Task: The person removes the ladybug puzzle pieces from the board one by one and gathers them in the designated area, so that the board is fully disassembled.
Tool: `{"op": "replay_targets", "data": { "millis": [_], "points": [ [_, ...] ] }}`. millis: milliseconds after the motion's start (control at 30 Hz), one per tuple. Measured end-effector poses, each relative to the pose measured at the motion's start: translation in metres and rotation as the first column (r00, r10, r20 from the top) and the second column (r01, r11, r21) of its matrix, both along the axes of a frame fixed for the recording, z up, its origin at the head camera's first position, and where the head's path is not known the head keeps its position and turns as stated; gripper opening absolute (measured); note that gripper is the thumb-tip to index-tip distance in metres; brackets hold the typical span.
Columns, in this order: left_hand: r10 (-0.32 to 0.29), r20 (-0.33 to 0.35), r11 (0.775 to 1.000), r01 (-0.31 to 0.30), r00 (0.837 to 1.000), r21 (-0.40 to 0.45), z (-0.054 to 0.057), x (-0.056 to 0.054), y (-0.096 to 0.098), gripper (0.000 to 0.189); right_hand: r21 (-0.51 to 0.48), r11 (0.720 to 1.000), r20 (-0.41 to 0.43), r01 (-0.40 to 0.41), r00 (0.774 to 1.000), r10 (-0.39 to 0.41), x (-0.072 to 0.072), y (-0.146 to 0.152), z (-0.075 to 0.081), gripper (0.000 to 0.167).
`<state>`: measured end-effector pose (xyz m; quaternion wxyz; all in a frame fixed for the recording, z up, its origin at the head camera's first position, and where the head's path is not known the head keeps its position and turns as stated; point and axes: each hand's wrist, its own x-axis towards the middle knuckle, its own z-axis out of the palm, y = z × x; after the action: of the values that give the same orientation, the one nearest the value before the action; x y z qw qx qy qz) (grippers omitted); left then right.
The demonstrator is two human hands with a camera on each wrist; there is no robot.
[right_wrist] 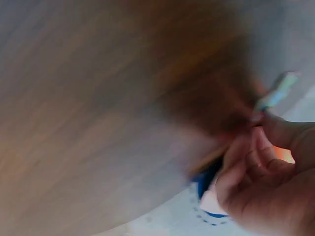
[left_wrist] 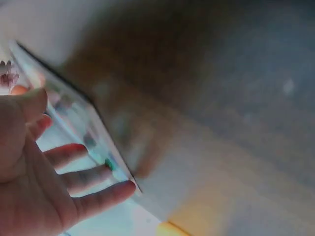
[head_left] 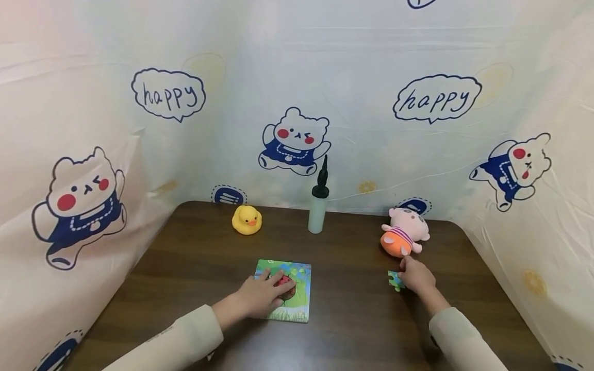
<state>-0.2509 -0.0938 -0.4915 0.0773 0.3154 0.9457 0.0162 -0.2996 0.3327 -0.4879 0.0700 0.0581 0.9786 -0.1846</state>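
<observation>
The jigsaw piece (head_left: 395, 280), blue and green with rounded knobs, is at the right-hand part of the bench (head_left: 352, 319), at the fingertips of the right hand (head_left: 419, 281). That hand pinches it between thumb and finger, the other fingers curled in. In the right wrist view the piece juts out from the fingertips; the surface behind is blurred, and whether the piece touches the bench I cannot tell.

Well apart from it, nearer the middle of the bench, lies the picture board (head_left: 302, 296), flat, with a red ladybird (head_left: 287, 292) on a green and blue scene. The left hand (head_left: 260, 296) rests over its left part, fingers straight and spread apart, one of them across the ladybird.

Just beyond the right hand is a plush toy (head_left: 405, 232), pink with an orange lower half and a striped middle, leaning over on the bench; whether the hand touches it I cannot tell. Farther back, beyond the board, a yellow duck (head_left: 247, 220) sits to the left and a pale green cylinder (head_left: 317, 214) with a black pointed top stands upright. Pale sleeves (head_left: 192, 332) cover both forearms. Behind the bench hangs a light cloth (head_left: 352, 62) printed with bears and the word "happy"
</observation>
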Motion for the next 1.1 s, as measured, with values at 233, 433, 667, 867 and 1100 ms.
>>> {"op": "replay_targets", "data": {
  "millis": [233,433,667,867,1100],
  "points": [
    [0.107,0.017,0.993,-0.108,0.994,0.047,0.014,-0.017,-0.012,0.06,-0.088,0.993,-0.121,0.077,0.989,-0.088,0.016,-0.043,0.019,0.011],
    [0.183,0.109,0.983,-0.184,0.977,0.0,0.01,-0.017,-0.023,0.079,-0.124,0.991,-0.206,-0.047,0.978,0.021,0.018,-0.093,0.019,0.009],
    [0.169,0.156,0.982,-0.179,0.973,0.054,0.005,-0.013,-0.028,0.085,-0.127,0.984,-0.231,-0.128,0.968,0.096,0.021,-0.148,0.009,0.007],
    [0.213,0.176,0.975,-0.221,0.961,0.025,0.009,-0.009,-0.033,0.089,-0.124,0.968,-0.27,-0.219,0.946,0.179,0.02,-0.192,0.008,0.007],
    [0.235,0.231,0.969,-0.246,0.944,0.02,0.013,-0.004,-0.034,0.093,-0.155,0.935,-0.219,-0.319,0.934,0.282,0.02,-0.235,0.006,0.013]
  ]
}}
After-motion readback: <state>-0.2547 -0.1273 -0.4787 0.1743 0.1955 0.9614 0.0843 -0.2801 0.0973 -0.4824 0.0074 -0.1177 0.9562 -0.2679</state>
